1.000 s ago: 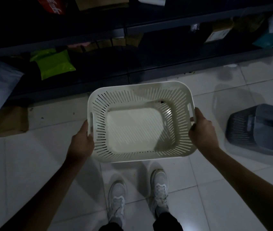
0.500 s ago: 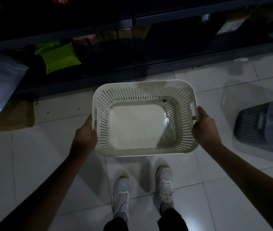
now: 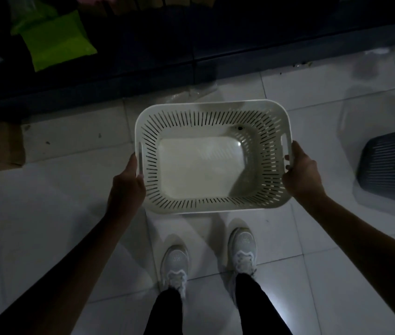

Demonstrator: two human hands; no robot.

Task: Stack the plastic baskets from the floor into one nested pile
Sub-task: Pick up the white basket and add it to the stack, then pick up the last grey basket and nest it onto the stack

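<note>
The tiled floor (image 3: 46, 213) is seen dimly lit. A white basket (image 3: 212, 157) is held level above it at centre, open side up. A dark basket (image 3: 392, 165) lies tipped at three o'clock. The left hand (image 3: 126, 189) and right hand (image 3: 302, 175) are clenched on the white basket's short rims. In such gloom, nesting could be misjudged and the rims jammed.

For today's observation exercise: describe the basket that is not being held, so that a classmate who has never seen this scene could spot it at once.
Start at the tiled floor in front of the dark shelf, then look to the right edge of the view. There lies a dark basket, partly cut off by the frame. Unlike the white basket, held in both hands, it is dark grey and lies on the tiles untouched.
</note>
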